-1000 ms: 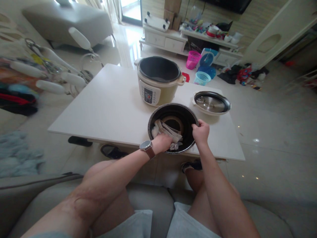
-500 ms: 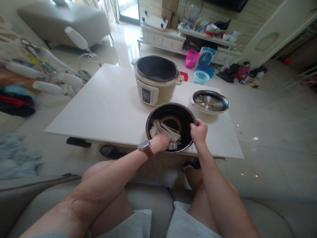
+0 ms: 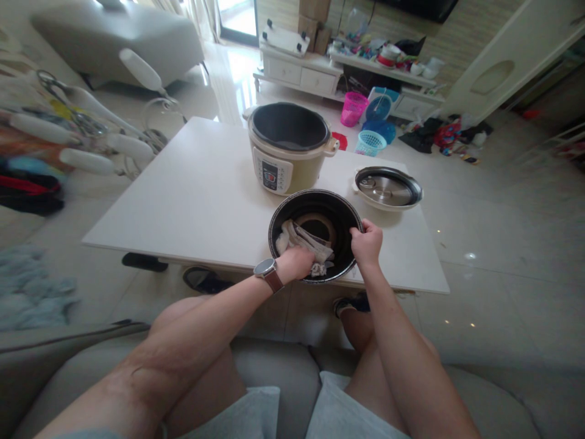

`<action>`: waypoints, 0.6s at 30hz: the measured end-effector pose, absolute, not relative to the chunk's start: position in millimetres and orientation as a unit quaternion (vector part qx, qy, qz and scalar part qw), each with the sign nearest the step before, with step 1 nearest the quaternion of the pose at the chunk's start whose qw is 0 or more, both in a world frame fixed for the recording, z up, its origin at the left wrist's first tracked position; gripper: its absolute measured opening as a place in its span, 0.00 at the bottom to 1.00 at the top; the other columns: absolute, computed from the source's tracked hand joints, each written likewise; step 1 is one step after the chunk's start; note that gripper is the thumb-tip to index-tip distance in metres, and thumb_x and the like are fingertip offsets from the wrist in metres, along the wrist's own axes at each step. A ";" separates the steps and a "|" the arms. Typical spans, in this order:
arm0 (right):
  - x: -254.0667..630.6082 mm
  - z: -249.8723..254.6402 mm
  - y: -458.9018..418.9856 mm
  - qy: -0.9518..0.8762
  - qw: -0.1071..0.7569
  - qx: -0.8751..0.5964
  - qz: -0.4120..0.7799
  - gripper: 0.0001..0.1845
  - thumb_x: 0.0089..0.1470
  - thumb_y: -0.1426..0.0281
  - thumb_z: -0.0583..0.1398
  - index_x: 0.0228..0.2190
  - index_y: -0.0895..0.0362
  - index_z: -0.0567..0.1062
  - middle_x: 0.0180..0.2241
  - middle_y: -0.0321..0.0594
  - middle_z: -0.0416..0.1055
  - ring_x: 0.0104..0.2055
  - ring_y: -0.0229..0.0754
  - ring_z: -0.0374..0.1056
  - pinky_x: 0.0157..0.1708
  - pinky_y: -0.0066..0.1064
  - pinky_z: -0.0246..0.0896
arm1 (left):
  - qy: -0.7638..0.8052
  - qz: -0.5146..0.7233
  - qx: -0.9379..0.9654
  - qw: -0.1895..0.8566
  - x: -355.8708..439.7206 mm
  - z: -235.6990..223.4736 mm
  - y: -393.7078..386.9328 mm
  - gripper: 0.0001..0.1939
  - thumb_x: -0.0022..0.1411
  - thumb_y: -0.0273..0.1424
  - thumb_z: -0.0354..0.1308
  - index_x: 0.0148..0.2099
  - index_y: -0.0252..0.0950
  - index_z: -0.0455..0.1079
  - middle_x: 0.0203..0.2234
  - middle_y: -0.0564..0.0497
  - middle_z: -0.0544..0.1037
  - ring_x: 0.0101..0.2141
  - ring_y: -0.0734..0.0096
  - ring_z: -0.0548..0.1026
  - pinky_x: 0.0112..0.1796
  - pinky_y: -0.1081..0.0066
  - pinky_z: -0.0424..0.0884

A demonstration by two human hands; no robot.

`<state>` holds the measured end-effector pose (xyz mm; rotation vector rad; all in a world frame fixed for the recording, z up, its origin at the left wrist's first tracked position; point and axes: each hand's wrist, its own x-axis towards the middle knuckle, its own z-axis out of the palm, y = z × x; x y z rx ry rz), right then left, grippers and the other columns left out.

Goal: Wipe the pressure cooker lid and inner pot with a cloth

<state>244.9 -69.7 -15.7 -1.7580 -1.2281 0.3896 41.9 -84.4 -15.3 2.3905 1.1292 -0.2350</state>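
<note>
A black inner pot (image 3: 343, 244) is tilted toward me at the front edge of the white table (image 3: 183, 195). My right hand (image 3: 367, 242) grips its right rim, fingers closed, thumb over the edge. Inside the pot, my left hand (image 3: 297, 263) is closed on a crumpled pale cloth (image 3: 304, 238) against the inner wall; its fingertips are partly hidden by the cloth. Just behind the pot stands an electric pressure cooker (image 3: 292, 152), uncovered, its control panel facing me. Its lid (image 3: 388, 188) lies upside down to the right, metal inner side up.
Beyond the table are a pink basket (image 3: 354, 108), a light blue basket (image 3: 370, 142) and a white TV cabinet (image 3: 297, 76) with clutter on it. White-handled metalwork (image 3: 130, 146) stands by the table's left side. My knees are below the front edge.
</note>
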 end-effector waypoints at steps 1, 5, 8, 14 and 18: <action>245.1 -16.1 -69.6 -0.500 0.465 -0.713 0.159 0.12 0.43 0.70 0.57 0.17 0.52 0.57 0.18 0.27 0.49 0.24 0.34 0.45 0.28 0.33 0.41 | 0.413 -0.088 0.874 0.242 42.0 -14.7 -84.5 0.17 0.68 0.22 0.53 0.51 0.32 0.81 0.47 0.34 0.84 0.49 0.49 0.83 0.50 0.59 0.77; 245.4 -17.0 -69.7 -0.501 0.467 -0.712 0.155 0.12 0.43 0.70 0.57 0.17 0.52 0.57 0.18 0.26 0.48 0.25 0.34 0.44 0.28 0.33 0.41 | 0.412 -0.086 0.874 0.244 42.0 -14.0 -84.6 0.17 0.68 0.22 0.53 0.52 0.32 0.81 0.47 0.33 0.84 0.49 0.48 0.83 0.50 0.57 0.78; 245.6 -17.3 -69.6 -0.500 0.461 -0.716 0.156 0.12 0.44 0.70 0.57 0.18 0.52 0.57 0.18 0.26 0.48 0.25 0.34 0.44 0.28 0.33 0.41 | 0.411 -0.085 0.875 0.242 41.8 -15.9 -84.3 0.18 0.68 0.22 0.53 0.53 0.32 0.81 0.48 0.33 0.83 0.49 0.48 0.82 0.50 0.57 0.78; 245.3 -17.3 -69.5 -0.500 0.467 -0.712 0.158 0.11 0.43 0.70 0.57 0.18 0.52 0.58 0.18 0.27 0.49 0.25 0.35 0.45 0.28 0.33 0.41 | 0.408 -0.088 0.879 0.232 41.9 -18.5 -83.7 0.18 0.68 0.23 0.54 0.54 0.33 0.81 0.48 0.34 0.83 0.49 0.50 0.82 0.50 0.59 0.78; 244.2 -16.1 -70.0 -0.498 0.463 -0.716 0.157 0.11 0.43 0.70 0.57 0.18 0.52 0.58 0.18 0.27 0.49 0.25 0.35 0.45 0.28 0.33 0.41 | 0.414 -0.086 0.874 0.238 42.3 -15.6 -84.4 0.18 0.67 0.23 0.55 0.54 0.33 0.81 0.48 0.33 0.83 0.49 0.49 0.82 0.50 0.58 0.77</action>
